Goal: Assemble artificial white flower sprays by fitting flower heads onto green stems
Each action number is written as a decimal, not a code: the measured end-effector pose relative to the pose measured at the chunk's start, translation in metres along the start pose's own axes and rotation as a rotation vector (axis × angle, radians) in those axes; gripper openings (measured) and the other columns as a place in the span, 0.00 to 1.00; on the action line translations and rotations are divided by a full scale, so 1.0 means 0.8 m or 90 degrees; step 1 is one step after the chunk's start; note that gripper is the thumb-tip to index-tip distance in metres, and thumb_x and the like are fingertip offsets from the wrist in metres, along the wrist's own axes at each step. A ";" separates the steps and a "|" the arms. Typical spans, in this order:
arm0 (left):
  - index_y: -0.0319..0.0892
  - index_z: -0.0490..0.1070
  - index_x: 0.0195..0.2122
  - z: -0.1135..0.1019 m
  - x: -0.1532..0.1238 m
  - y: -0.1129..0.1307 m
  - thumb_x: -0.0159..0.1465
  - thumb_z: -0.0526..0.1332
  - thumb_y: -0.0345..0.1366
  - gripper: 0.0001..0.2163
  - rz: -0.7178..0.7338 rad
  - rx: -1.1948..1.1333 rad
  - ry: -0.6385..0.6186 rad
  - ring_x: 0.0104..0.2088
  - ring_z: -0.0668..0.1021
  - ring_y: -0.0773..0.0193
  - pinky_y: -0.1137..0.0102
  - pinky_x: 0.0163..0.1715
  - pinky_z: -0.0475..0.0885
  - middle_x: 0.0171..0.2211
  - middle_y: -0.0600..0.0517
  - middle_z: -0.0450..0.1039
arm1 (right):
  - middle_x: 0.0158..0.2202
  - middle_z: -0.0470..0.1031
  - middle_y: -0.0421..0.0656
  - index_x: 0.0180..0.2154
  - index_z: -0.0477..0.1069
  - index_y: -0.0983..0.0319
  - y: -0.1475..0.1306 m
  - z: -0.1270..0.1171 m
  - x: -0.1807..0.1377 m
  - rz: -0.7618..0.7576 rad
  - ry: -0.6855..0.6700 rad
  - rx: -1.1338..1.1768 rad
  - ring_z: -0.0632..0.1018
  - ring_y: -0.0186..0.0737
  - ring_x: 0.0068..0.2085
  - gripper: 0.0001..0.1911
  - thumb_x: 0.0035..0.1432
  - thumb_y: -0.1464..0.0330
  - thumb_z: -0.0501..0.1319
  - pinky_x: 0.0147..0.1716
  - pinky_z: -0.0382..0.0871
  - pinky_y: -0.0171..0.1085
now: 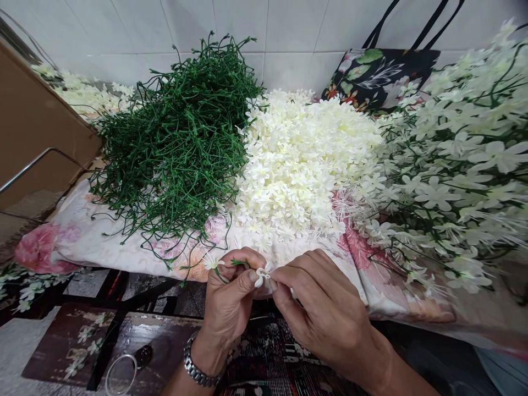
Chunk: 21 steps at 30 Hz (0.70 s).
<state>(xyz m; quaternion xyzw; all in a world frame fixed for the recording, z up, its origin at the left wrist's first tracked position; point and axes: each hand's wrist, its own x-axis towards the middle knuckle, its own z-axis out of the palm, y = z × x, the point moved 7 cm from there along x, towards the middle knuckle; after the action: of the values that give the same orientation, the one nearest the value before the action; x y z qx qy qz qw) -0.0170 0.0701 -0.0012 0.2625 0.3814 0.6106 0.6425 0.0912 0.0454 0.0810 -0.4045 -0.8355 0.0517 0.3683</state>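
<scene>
My left hand, with a metal watch at the wrist, pinches a green artificial flower stem between thumb and forefinger. One white blossom on that stem sticks out to the left of the hand. A second small white blossom sits at the left fingertips, where the two hands meet. The fingertips of my right hand are closed on this blossom from the right. Beyond the hands lie a heap of green stems and a heap of loose white blossoms.
Finished white flower sprays pile up on the right. A black floral bag leans against the tiled wall. On the left stands a cardboard box. Floral cloth covers the table; a brown board is below.
</scene>
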 end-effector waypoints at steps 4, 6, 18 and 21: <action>0.39 0.75 0.21 -0.006 -0.001 0.000 0.43 0.73 0.33 0.08 0.006 -0.002 0.020 0.22 0.70 0.72 0.79 0.22 0.67 0.22 0.54 0.69 | 0.22 0.65 0.42 0.30 0.68 0.66 -0.005 0.000 0.002 -0.014 0.018 -0.031 0.64 0.37 0.26 0.07 0.58 0.79 0.55 0.27 0.60 0.38; 0.40 0.76 0.21 -0.007 -0.001 0.001 0.43 0.73 0.33 0.07 0.020 0.006 0.023 0.24 0.71 0.71 0.79 0.23 0.67 0.23 0.54 0.70 | 0.21 0.64 0.41 0.30 0.68 0.66 -0.007 0.000 0.003 -0.020 0.031 -0.044 0.64 0.37 0.26 0.07 0.58 0.79 0.55 0.27 0.60 0.38; 0.42 0.78 0.24 0.002 -0.004 0.006 0.51 0.69 0.30 0.02 0.134 0.079 -0.042 0.26 0.71 0.70 0.77 0.27 0.67 0.23 0.54 0.71 | 0.22 0.66 0.43 0.29 0.67 0.67 -0.001 0.006 -0.001 -0.014 0.029 -0.001 0.66 0.38 0.27 0.09 0.58 0.81 0.53 0.26 0.62 0.38; 0.41 0.77 0.23 0.001 -0.003 0.005 0.50 0.70 0.31 0.03 0.109 0.058 -0.039 0.25 0.71 0.71 0.78 0.26 0.67 0.22 0.55 0.70 | 0.25 0.67 0.43 0.31 0.67 0.66 0.011 0.007 -0.002 0.025 0.006 0.086 0.68 0.36 0.29 0.07 0.59 0.79 0.54 0.27 0.64 0.37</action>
<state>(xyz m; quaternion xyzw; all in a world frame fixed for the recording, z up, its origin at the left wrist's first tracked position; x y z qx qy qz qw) -0.0186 0.0683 0.0026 0.3412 0.3652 0.6370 0.5869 0.0936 0.0514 0.0723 -0.3950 -0.8206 0.1132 0.3973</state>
